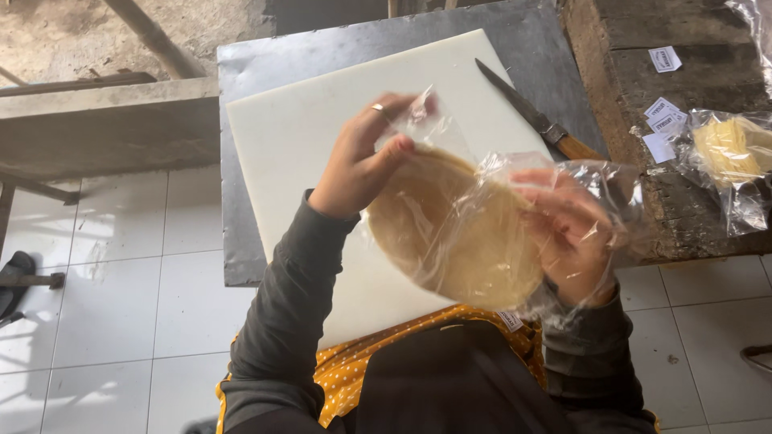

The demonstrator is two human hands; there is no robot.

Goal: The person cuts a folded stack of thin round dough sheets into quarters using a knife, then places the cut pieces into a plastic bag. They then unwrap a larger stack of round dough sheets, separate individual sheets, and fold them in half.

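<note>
Risk as I read it: the thin clear plastic bag looks slippery and slack; if my grasp on its edge gives, the round flat wafers could slide out and crack on the white cutting board. Knife lies at the board's far corner, apart. Left hand pinches the bag's upper edge. Right hand grasps the bag's right side, seen through the film. Stack held between both hands, above the board.

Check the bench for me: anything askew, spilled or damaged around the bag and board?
Nothing spilled or damaged. The knife lies bare-bladed, slanting off the white cutting board corner. Small paper labels lie scattered on the wooden bench. Both hands hold the flatbread bag intact.
</note>
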